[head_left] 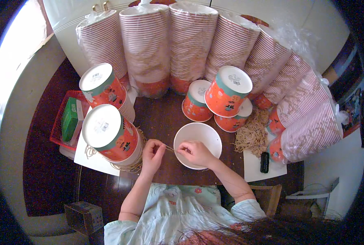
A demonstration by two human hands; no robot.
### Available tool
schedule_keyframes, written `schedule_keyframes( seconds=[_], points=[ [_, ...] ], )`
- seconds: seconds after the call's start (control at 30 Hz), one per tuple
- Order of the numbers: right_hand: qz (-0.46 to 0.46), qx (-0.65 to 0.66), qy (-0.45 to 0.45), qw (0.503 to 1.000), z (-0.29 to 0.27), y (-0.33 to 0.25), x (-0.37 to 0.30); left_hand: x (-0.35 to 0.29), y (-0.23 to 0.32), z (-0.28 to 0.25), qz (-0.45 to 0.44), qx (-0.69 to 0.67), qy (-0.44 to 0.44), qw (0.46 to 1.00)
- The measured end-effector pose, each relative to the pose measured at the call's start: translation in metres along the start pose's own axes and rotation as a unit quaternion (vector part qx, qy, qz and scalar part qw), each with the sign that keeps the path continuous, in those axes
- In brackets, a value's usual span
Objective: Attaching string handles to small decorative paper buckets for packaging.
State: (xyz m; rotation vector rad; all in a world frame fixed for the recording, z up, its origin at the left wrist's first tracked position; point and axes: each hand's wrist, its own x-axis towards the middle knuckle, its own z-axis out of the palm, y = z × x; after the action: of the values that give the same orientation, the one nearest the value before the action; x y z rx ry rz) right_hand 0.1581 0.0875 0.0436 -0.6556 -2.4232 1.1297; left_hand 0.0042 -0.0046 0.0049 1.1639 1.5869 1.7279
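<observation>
- Head view: our left hand (154, 156) and right hand (195, 153) pinch a thin string (169, 148) by the white tub (201, 131).
- Beyond the tub, upturned orange tubs (226, 99) stand before our wrapped stacks (192, 45).
- Right of the tub: string bundle (251, 132), black object (264, 162).

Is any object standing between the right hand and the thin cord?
Nothing visible does: the right hand pinches the thin cord, which runs to the left hand. The open paper bucket appears underneath, not between.
</observation>
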Motion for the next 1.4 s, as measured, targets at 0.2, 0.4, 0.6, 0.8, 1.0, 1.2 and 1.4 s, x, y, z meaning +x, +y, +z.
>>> schedule_keyframes(
  seconds=[0.2,0.4,0.6,0.8,1.0,1.2,1.4],
  points=[
    [0.023,-0.014,0.006,1.000,-0.001,0.000,-0.005,0.000,-0.008,-0.002,-0.069,-0.019,0.014,0.997],
    [-0.028,-0.020,0.080,0.996,0.007,0.007,-0.011,-0.001,-0.027,-0.003,-0.044,0.002,0.000,0.999],
    [-0.021,0.016,0.074,0.997,0.004,0.004,-0.013,-0.005,-0.019,0.000,-0.113,-0.046,-0.020,0.992],
    [0.024,0.053,0.084,0.995,0.001,-0.030,-0.022,-0.015,0.000,-0.008,-0.079,0.047,-0.062,0.994],
    [-0.123,-0.022,0.040,0.991,0.049,-0.052,-0.058,-0.035,-0.006,-0.030,-0.166,0.078,-0.123,0.975],
    [-0.093,-0.099,0.016,0.991,0.091,-0.042,-0.083,-0.058,0.005,-0.033,-0.315,-0.063,-0.216,0.922],
    [-0.069,-0.116,0.041,0.990,0.097,-0.042,-0.086,-0.070,-0.005,-0.030,-0.310,-0.128,-0.227,0.914]
  ],
)
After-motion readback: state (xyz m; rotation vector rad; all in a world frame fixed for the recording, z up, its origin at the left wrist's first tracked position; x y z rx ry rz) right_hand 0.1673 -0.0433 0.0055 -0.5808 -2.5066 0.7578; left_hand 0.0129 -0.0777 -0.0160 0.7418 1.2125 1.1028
